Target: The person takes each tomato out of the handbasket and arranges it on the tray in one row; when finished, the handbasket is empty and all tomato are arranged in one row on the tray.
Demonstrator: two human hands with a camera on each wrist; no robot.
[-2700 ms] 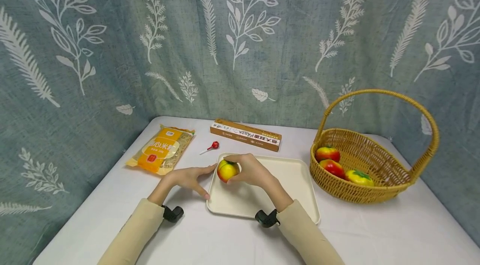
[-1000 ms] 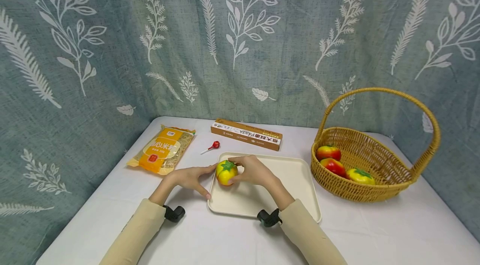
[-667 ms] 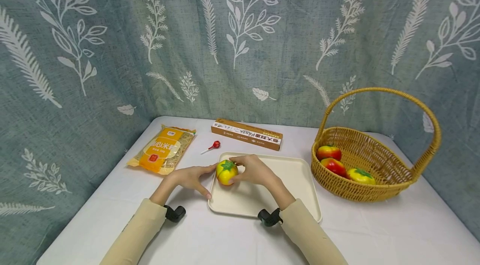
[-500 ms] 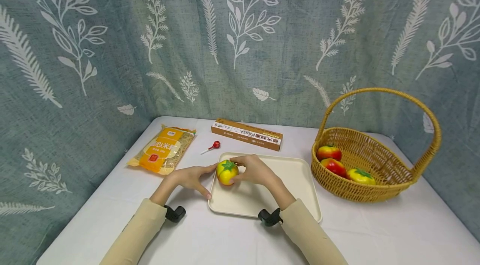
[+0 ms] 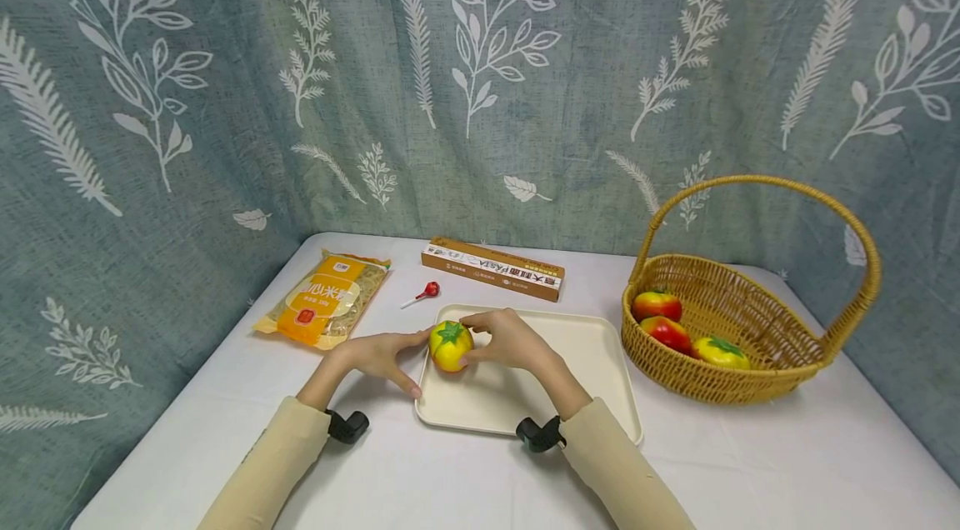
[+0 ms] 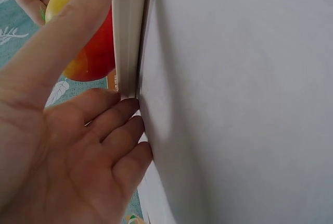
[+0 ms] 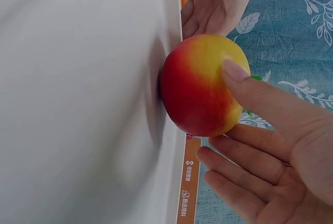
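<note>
My right hand (image 5: pixel 510 342) holds a round yellow-and-red persimmon (image 5: pixel 448 351) with a green leafy cap on top. In the right wrist view, the thumb presses one side of the persimmon (image 7: pixel 197 94), and fingertips meet it opposite. The fruit sits at the left end of a cream rectangular tray (image 5: pixel 525 405). My left hand (image 5: pixel 375 357) rests at the tray's left edge, its thumb near the front corner and its fingers spread toward the back. The left wrist view has its fingertips (image 6: pixel 132 153) against the outer side of the tray rim (image 6: pixel 127 36).
Right of the tray stands a wicker basket (image 5: pixel 697 384) with a tall arched handle and 3 red-and-yellow fruits inside. A brown pasta box (image 5: pixel 491 270) lies behind the tray. Back left are a red lollipop (image 5: pixel 431 289) and an orange bag of noodles (image 5: pixel 322 305).
The persimmon has turned in my right hand, so its green cap now faces up, and it has shifted slightly left. My left hand has stayed at the tray edge.
</note>
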